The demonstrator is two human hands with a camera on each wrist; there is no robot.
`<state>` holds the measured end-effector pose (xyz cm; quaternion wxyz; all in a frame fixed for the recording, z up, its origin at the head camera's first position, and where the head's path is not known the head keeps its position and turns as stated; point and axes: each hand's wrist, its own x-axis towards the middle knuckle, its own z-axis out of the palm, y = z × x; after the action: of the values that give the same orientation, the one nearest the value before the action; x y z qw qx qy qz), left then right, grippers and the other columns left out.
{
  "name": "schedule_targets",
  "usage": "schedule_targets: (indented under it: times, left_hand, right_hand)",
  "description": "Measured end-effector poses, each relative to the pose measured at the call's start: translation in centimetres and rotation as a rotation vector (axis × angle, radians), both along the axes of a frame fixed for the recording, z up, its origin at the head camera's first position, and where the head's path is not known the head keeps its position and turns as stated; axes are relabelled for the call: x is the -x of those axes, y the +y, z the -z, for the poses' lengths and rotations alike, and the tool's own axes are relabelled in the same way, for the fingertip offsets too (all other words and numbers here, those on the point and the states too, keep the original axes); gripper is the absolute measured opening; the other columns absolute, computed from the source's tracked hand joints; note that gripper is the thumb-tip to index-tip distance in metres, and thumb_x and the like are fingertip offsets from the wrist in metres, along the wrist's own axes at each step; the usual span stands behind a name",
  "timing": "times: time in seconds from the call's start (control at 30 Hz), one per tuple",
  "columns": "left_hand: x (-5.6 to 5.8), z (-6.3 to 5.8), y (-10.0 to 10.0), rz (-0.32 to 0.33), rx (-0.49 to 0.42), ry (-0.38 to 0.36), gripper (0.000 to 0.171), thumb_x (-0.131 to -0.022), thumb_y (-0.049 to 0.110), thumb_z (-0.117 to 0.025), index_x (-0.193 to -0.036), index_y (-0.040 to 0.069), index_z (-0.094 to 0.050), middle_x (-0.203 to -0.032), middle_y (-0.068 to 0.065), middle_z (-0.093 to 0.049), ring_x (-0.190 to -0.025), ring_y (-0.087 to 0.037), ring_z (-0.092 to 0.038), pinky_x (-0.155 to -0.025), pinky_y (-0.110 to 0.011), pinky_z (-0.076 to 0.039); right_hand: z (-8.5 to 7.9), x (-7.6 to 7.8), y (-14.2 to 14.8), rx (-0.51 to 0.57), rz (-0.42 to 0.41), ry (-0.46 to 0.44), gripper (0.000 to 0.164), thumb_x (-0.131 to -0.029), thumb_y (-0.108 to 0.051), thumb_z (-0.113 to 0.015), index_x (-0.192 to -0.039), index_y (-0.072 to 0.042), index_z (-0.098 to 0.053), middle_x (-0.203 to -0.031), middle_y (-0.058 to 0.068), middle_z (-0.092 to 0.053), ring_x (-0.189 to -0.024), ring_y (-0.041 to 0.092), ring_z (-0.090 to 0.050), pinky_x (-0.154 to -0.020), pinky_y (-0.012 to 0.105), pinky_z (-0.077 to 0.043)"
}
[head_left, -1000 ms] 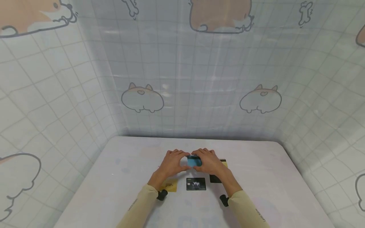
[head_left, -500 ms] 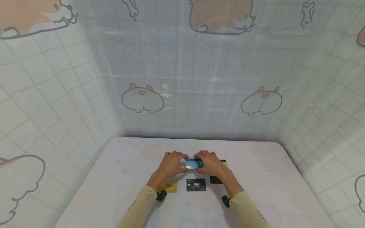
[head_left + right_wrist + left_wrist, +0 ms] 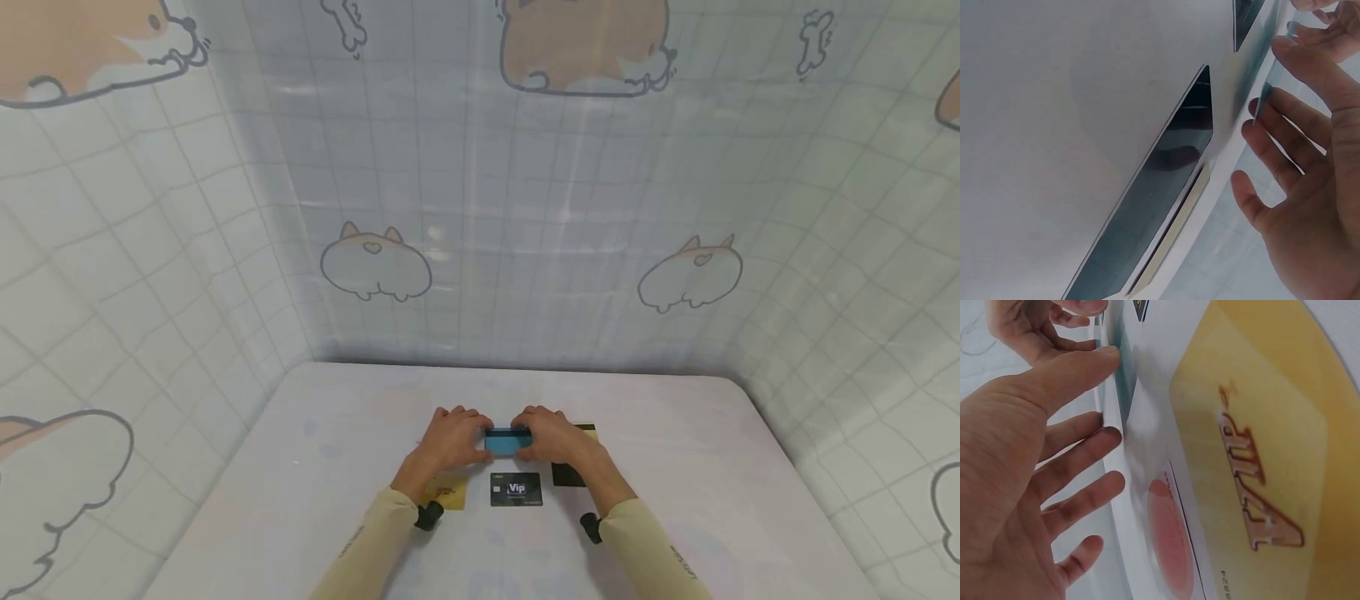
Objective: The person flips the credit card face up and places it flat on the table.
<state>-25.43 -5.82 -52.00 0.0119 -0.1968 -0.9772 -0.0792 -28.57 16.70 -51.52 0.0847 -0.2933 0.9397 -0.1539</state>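
A blue card (image 3: pixel 507 445) with a dark stripe along its far edge is held between both hands over the middle of the table. My left hand (image 3: pixel 450 439) pinches its left end between thumb and fingers. At the other end, the thumb and fingers of my right hand (image 3: pixel 551 435) grip it. Below it lies a black "Vip" card (image 3: pixel 516 500). Beside the left wrist is a yellow card (image 3: pixel 453 495), its lettering large in the left wrist view. Partly hidden by the right forearm are a dark card (image 3: pixel 567 477) and a yellow, black-striped card (image 3: pixel 591 432).
A white table (image 3: pixel 345 417) with rounded far corners carries the cards. Behind it and on both sides hang pale grid-patterned sheets (image 3: pixel 480 183) with cartoon dogs. In the left wrist view, a white card with a red oval (image 3: pixel 1169 537) lies past the yellow one.
Both hands and the blue card have come a little nearer to the person. The left fingers have closed in on the card's left end. The cards on the table lie as before.
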Motion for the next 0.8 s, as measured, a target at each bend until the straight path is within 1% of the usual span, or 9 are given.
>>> schedule_targets:
  times: [0.1,0.23,0.5,0.63,0.8]
  left_hand:
    - [0.1,0.0,0.0,0.006,0.007,-0.012,0.051,-0.081,0.055,-0.078,-0.123,0.028,-0.070,-0.120,0.005,-0.067,-0.105,-0.020,-0.057,-0.092,-0.051,-0.041]
    - [0.3,0.0,-0.1,0.006,0.000,-0.035,0.050,-0.081,0.054,-0.078,-0.122,0.027,-0.070,-0.122,0.004,-0.066,-0.108,-0.021,-0.056,-0.092,-0.051,-0.041]
    - [1.0,0.1,-0.3,0.010,-0.022,-0.050,0.050,-0.080,0.052,-0.080,-0.122,0.026,-0.071,-0.123,0.005,-0.064,-0.109,-0.021,-0.056,-0.092,-0.050,-0.040]
    - [1.5,0.2,-0.4,0.001,-0.043,-0.058,0.050,-0.079,0.051,-0.081,-0.121,0.025,-0.072,-0.123,0.005,-0.064,-0.110,-0.021,-0.055,-0.093,-0.050,-0.040]
    - [2.0,0.3,-0.5,-0.003,-0.048,-0.062,0.051,-0.078,0.051,-0.082,-0.121,0.025,-0.072,-0.124,0.004,-0.064,-0.110,-0.021,-0.055,-0.092,-0.050,-0.041]
  right_hand:
    - [0.1,0.2,-0.1,0.002,-0.017,-0.016,0.045,-0.081,-0.035,-0.083,-0.121,-0.016,-0.071,-0.116,-0.003,-0.064,-0.105,0.016,-0.057,-0.091,0.046,-0.045]
    - [0.2,0.5,-0.3,0.005,-0.029,-0.024,0.046,-0.081,-0.035,-0.084,-0.121,-0.014,-0.071,-0.117,-0.001,-0.062,-0.106,0.018,-0.056,-0.092,0.049,-0.045]
    - [0.9,1.2,-0.5,-0.014,0.002,-0.017,0.049,-0.081,-0.038,-0.084,-0.124,-0.016,-0.070,-0.119,-0.002,-0.060,-0.107,0.018,-0.054,-0.094,0.048,-0.045]
    - [0.9,1.6,-0.6,0.005,0.004,-0.019,0.049,-0.080,-0.036,-0.085,-0.122,-0.016,-0.071,-0.118,-0.001,-0.061,-0.106,0.019,-0.054,-0.091,0.049,-0.045]
    - [0.8,1.9,-0.7,0.009,0.014,-0.028,0.049,-0.079,-0.035,-0.086,-0.122,-0.016,-0.071,-0.119,0.000,-0.061,-0.107,0.019,-0.055,-0.092,0.050,-0.045]
